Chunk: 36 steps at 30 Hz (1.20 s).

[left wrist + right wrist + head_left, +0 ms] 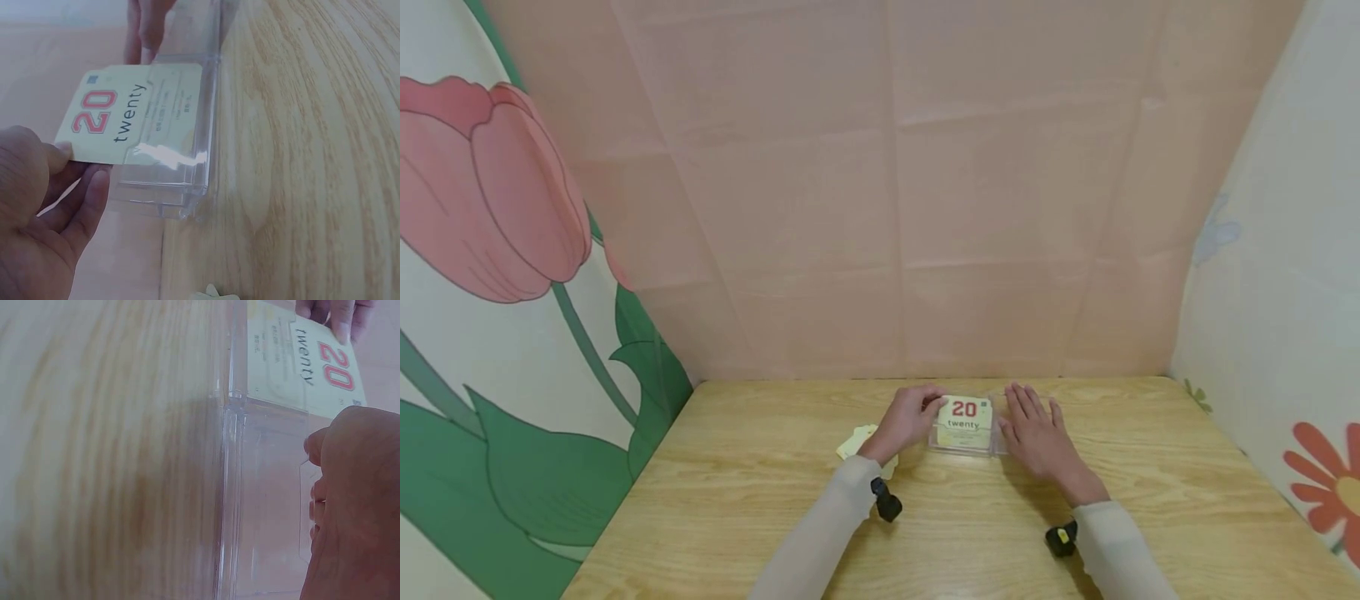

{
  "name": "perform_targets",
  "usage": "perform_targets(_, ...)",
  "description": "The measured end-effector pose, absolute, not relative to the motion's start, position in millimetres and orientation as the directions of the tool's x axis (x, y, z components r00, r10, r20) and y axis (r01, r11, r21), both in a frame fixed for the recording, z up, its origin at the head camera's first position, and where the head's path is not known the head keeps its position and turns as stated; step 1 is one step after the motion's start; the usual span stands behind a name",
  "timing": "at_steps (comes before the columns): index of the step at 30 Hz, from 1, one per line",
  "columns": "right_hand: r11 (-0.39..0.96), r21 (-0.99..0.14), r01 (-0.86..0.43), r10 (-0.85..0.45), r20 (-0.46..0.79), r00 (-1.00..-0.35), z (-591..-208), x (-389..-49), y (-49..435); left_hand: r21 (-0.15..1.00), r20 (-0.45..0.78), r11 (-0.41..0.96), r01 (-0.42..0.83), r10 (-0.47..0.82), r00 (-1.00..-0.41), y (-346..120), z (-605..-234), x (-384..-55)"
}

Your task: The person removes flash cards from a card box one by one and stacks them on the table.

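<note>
My left hand [912,423] pinches the corner of a pale yellow number card [125,112] printed with a red 20 and the word "twenty". The card's lower part sits inside a clear plastic case [164,175], while its upper part sticks out past the pocket edge. To the right, the case's other clear half [269,506] lies folded open. My right hand [1037,435] rests over that half with its fingers fairly straight, pointing away from me; in the right wrist view its fingertips are at the cut-out edge.
Several pale yellow cards [853,439] lie on the wooden table [970,533], partly hidden beneath my left wrist. A pink sheet [925,208] hangs behind the table's back edge. Flower-printed walls [1270,317] stand on both sides.
</note>
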State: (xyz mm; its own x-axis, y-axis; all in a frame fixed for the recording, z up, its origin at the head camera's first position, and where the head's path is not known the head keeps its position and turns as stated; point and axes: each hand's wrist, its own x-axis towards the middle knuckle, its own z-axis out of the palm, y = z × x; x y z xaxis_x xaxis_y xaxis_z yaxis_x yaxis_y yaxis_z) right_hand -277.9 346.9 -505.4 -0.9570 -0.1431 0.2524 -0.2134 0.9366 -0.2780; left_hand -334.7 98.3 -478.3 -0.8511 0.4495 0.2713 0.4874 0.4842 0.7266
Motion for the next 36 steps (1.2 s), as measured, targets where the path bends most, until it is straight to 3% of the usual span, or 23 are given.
perform_targets(12, 0.926, -0.297, -0.233, -0.151, 0.275, -0.950, -508.9, -280.2, 349.2, 0.771, 0.336, 0.415, 0.483, 0.380, -0.862, 96.5, -472.3, -340.0)
perform_targets(24, 0.932, -0.290, -0.218, -0.148, 0.246, -0.958, -506.4, -278.9, 348.3, 0.927, 0.265, 0.198, 0.318, 0.252, -0.931, 87.4, -470.9, -349.4)
perform_targets(36, 0.897, -0.351, -0.270, -0.163, 0.306, -0.938, -509.4, -277.3, 350.3, 0.971, 0.183, 0.122, 0.206, 0.179, -0.967, 70.2, -468.7, -350.9)
